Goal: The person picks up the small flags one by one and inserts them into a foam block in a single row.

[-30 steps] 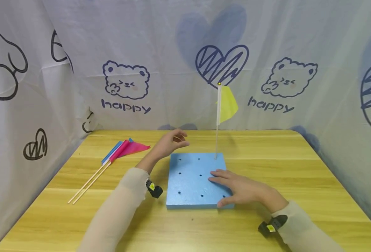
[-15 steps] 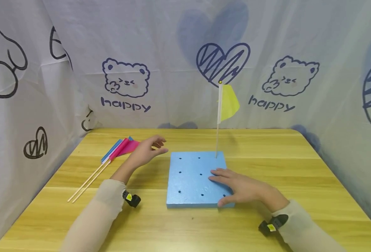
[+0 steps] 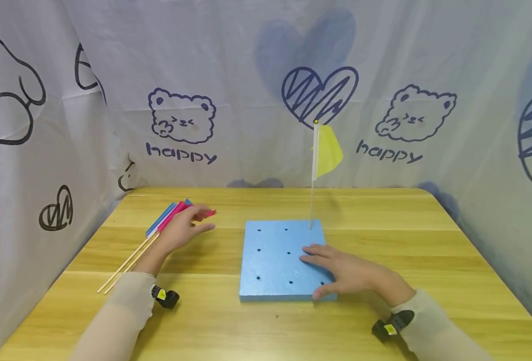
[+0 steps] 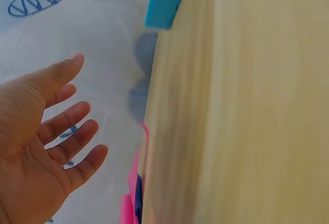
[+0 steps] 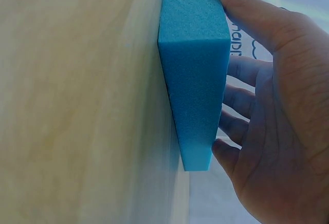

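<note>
A blue foam board (image 3: pixel 272 263) with several small holes lies flat on the table. In its far right hole a yellow flag (image 3: pixel 328 151) stands upright on a thin stick. My right hand (image 3: pixel 351 271) rests on the board's right side, fingers spread over the top and thumb at the front edge. My left hand (image 3: pixel 182 230) holds nothing, its fingers loosely bent, and overlaps a pink flag (image 3: pixel 171 216) in the head view. Beside that lies a blue flag (image 3: pixel 161 219). The left wrist view shows the palm and parted fingers, with pink cloth (image 4: pixel 134 180) below them.
The wooden table (image 3: pixel 229 331) carries everything. Two bare flag sticks (image 3: pixel 122 264) point toward the front left. A white curtain (image 3: pixel 247 60) with printed bears and hearts hangs behind the table and along both sides.
My left hand has moved left and toward me, from the board's far left corner to over the pink flag. The right hand has stayed on the board.
</note>
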`<state>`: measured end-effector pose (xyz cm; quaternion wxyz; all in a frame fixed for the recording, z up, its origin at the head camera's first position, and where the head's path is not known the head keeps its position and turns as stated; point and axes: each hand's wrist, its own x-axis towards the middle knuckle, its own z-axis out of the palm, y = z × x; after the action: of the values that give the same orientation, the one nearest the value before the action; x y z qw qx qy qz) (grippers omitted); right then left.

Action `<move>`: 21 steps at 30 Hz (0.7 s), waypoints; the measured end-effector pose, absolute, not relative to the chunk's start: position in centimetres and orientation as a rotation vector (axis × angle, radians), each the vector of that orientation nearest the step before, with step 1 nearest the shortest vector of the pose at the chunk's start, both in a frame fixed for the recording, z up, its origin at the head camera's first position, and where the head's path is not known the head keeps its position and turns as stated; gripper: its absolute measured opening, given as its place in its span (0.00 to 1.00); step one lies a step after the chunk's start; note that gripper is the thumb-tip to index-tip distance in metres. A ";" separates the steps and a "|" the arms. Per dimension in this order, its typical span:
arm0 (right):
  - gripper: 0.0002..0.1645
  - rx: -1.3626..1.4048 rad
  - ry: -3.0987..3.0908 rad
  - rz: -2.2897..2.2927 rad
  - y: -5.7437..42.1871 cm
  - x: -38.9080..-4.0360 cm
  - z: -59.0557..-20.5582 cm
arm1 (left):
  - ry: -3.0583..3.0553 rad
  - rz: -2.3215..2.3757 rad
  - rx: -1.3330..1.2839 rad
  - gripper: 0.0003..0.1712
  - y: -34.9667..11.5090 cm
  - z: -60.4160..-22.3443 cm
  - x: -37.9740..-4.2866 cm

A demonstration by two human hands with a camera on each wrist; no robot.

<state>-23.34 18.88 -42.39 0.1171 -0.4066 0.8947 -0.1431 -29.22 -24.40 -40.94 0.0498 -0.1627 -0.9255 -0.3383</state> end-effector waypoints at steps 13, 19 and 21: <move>0.54 -1.180 2.623 -0.428 18.9 -23.4 -42.5 | -2.873 -0.956 -0.327 0.29 -28.9 -42.1 -28.5; 0.54 -1.185 2.616 -0.436 18.7 -23.4 -42.4 | -2.907 -0.898 -0.267 0.29 -30.3 -42.2 -28.4; 0.55 -1.181 2.614 -0.431 18.7 -23.3 -42.5 | -2.907 -0.882 -0.263 0.29 -30.8 -42.4 -28.3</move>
<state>-23.33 18.69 -42.48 0.1201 -0.4041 0.8947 -0.1476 -28.34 -30.79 -42.37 0.0460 -0.0863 -0.9523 -0.2890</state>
